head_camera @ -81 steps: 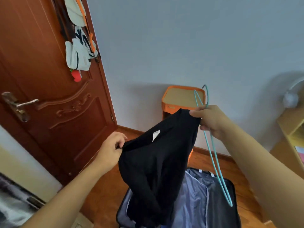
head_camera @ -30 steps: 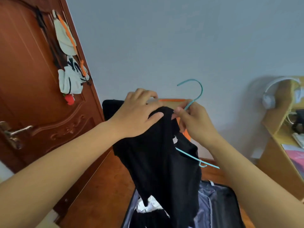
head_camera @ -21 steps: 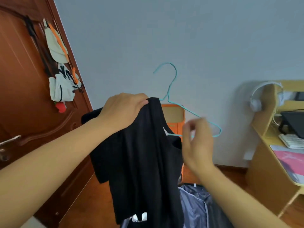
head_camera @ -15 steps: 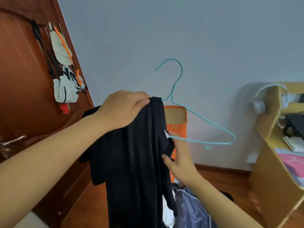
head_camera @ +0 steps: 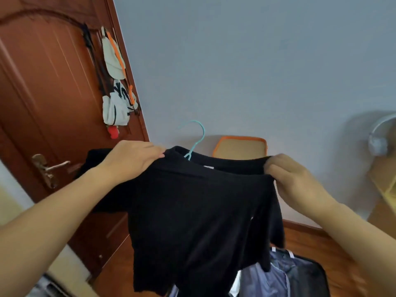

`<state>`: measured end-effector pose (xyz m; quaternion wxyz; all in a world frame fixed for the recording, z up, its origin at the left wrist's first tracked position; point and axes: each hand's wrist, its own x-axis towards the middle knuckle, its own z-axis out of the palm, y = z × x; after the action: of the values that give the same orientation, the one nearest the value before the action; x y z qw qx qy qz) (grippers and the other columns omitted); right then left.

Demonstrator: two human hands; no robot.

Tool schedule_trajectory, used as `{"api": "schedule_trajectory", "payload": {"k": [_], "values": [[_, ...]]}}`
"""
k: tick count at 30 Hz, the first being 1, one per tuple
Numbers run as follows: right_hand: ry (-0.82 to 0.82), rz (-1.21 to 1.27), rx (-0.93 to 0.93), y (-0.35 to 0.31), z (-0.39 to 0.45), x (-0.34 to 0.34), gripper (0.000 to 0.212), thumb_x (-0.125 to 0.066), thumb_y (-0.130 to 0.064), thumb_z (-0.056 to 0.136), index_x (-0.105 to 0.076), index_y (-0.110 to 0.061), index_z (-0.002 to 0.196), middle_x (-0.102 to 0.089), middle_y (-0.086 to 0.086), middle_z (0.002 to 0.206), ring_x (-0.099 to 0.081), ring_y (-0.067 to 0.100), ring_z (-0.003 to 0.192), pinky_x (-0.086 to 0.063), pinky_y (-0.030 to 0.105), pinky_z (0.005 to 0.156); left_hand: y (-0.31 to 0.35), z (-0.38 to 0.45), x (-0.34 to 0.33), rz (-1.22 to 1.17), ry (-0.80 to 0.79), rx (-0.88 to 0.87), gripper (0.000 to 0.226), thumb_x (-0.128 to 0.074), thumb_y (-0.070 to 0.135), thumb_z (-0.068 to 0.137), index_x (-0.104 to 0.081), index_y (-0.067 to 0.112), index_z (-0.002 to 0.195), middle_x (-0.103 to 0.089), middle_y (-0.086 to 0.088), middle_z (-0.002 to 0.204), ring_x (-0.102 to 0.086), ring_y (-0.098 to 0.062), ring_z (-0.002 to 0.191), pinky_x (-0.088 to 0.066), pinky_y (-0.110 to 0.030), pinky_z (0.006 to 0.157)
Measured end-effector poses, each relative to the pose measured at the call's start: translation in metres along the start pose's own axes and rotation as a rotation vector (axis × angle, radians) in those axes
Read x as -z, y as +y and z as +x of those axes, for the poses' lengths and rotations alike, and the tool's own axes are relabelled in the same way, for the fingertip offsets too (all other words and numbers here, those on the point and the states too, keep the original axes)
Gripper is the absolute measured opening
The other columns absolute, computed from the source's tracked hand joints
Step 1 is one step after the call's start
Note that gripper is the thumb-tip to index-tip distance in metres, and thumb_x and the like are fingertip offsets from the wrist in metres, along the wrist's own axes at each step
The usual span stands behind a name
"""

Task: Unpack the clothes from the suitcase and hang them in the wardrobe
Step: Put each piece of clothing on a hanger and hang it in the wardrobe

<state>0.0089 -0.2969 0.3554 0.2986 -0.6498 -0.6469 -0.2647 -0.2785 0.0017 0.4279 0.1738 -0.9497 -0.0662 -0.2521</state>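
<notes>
At centre frame, the left hand (head_camera: 134, 160) and right hand (head_camera: 293, 181) each grip a shoulder of the black shirt (head_camera: 199, 213); the teal hanger (head_camera: 196, 138) hook rises from its collar above the open suitcase (head_camera: 300, 275).

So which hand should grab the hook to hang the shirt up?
Probably the left hand: it grips the shirt right beside the hanger hook. The right hand pinches the far shoulder.

The shirt (head_camera: 192, 211) hid all of the hanger (head_camera: 196, 138) but its hook and neck. My right grip (head_camera: 293, 181) was blurred, its fingertips buried in the cloth. The suitcase (head_camera: 300, 275) ran off the bottom edge, half covered by the shirt; the headphones (head_camera: 379, 138) were cut at the right.
</notes>
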Motion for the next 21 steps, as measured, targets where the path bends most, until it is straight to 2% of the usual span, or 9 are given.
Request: {"api": "schedule_trajectory", "payload": {"k": [2,4,5,7,9,13,16,19,21], "values": [[0.071,0.167,-0.07,-0.017,0.022,0.002,0.027,-0.052,0.007,0.085,-0.062,-0.006,0.105,-0.055,-0.003,0.119,-0.054,0.03,0.113,-0.048,0.04,0.093,0.014,0.003,-0.002,-0.049,0.12,0.104,0.052,-0.035,0.045,0.107,-0.076,0.013,0.113,-0.077,-0.003,0.096,-0.074,-0.027,0.085,-0.059,-0.037,0.066],[-0.035,0.195,-0.176,-0.015,0.029,-0.003,0.036,-0.06,-0.026,0.094,-0.053,-0.02,0.129,-0.047,-0.016,0.128,-0.047,0.021,0.126,-0.038,0.028,0.103,0.026,0.01,0.006,-0.179,0.198,0.262,0.041,-0.047,0.039,0.103,-0.075,0.014,0.118,-0.077,-0.002,0.11,-0.072,-0.025,0.099,-0.056,-0.037,0.084],[-0.14,0.127,-0.237,-0.009,0.029,-0.005,0.037,-0.049,-0.048,0.096,-0.053,-0.025,0.124,-0.051,-0.016,0.116,-0.054,0.022,0.117,-0.041,0.028,0.094,0.031,0.014,0.01,-0.224,0.22,0.307,0.038,-0.049,0.037,0.101,-0.074,0.016,0.119,-0.076,-0.001,0.112,-0.071,-0.023,0.102,-0.056,-0.037,0.087],[-0.34,-0.035,-0.3,-0.003,0.028,-0.005,0.053,-0.017,-0.07,0.093,-0.048,-0.027,0.091,-0.052,-0.01,0.079,-0.061,0.033,0.084,-0.044,0.039,0.071,0.038,0.018,0.011,-0.238,0.229,0.306,0.035,-0.05,0.038,0.101,-0.075,0.02,0.118,-0.077,0.003,0.109,-0.071,-0.022,0.1,-0.058,-0.04,0.086],[-0.339,-0.063,-0.302,-0.01,0.034,-0.007,0.046,-0.017,-0.062,0.096,-0.035,-0.024,0.079,-0.044,-0.007,0.063,-0.055,0.036,0.067,-0.044,0.044,0.063,0.051,0.025,0.009,-0.261,0.208,0.286,0.034,-0.05,0.04,0.101,-0.074,0.023,0.118,-0.076,0.006,0.109,-0.071,-0.02,0.1,-0.059,-0.042,0.082],[-0.075,-0.032,-0.165,-0.033,0.055,-0.002,0.029,-0.037,-0.04,0.103,-0.042,-0.021,0.083,-0.053,-0.001,0.067,-0.054,0.032,0.064,-0.028,0.035,0.056,0.081,0.041,0.005,-0.215,0.216,0.192,0.036,-0.047,0.044,0.102,-0.073,0.023,0.116,-0.076,0.004,0.104,-0.071,-0.021,0.094,-0.059,-0.039,0.073],[-0.014,-0.062,-0.289,-0.014,0.055,0.017,0.028,-0.045,-0.037,0.103,-0.055,-0.013,0.091,-0.064,0.009,0.075,-0.058,0.038,0.074,-0.033,0.035,0.059,0.06,0.026,-0.003,-0.05,0.223,0.354,0.035,-0.041,0.046,0.105,-0.067,0.023,0.114,-0.069,0.004,0.101,-0.067,-0.023,0.088,-0.054,-0.04,0.066],[-0.047,0.012,-0.318,0.004,0.05,0.032,0.04,-0.038,-0.046,0.101,-0.054,-0.011,0.087,-0.058,0.004,0.067,-0.054,0.033,0.067,-0.042,0.04,0.06,0.042,-0.004,-0.025,-0.377,0.165,0.614,0.039,-0.039,0.047,0.105,-0.059,0.015,0.095,-0.062,-0.001,0.085,-0.06,-0.021,0.078,-0.05,-0.045,0.07],[-0.062,-0.011,-0.257,0.011,0.048,0.037,0.048,-0.033,-0.052,0.1,-0.049,-0.012,0.08,-0.052,0.0,0.061,-0.05,0.028,0.061,-0.044,0.041,0.059,0.036,-0.018,-0.031,-0.44,0.095,0.594,0.04,-0.036,0.052,0.1,-0.056,0.018,0.09,-0.061,0.002,0.079,-0.059,-0.017,0.075,-0.049,-0.045,0.07]]}}
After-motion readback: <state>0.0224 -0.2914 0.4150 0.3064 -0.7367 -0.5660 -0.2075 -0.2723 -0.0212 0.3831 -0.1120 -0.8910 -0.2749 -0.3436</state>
